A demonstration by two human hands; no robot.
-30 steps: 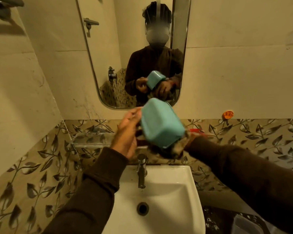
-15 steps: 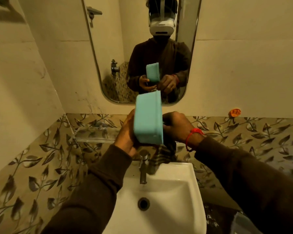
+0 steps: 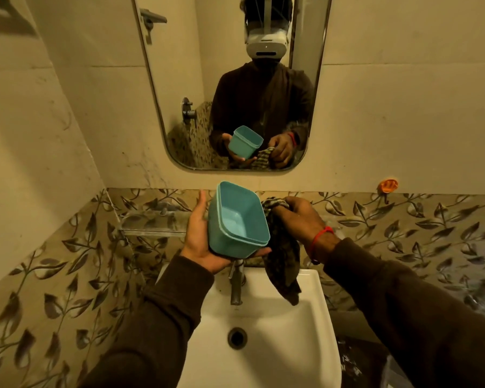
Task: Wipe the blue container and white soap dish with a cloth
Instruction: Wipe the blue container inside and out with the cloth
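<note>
1. Head view, the hands: the left hand (image 3: pixel 200 242) is spread open like a little shelf. The blue plastic box-shaped container (image 3: pixel 237 222) lies tipped on that palm, right above the white square sink (image 3: pixel 305 345), with its open mouth turned toward the camera. The right hand (image 3: pixel 300 217) is closed in a bunch around the dark checked cloth (image 3: pixel 283 264), which touches the right side of the blue container and hangs down over the sink.

2. What could go wrong: the blue container only rests on open fingers (nothing is squeezing it). I think a hard rub from the cloth could push it off, and it would drop into the sink or bang the grey metal tap (image 3: pixel 235 287) just under it.

3. The long hanging end of the cloth could dip into the sink and get wet or dirty.

4. What is inside: the blue container looks empty. The sink looks empty too, with only its dark round drain (image 3: pixel 237 338).

5. The white soap dish is nowhere I can see near the sink.
</note>
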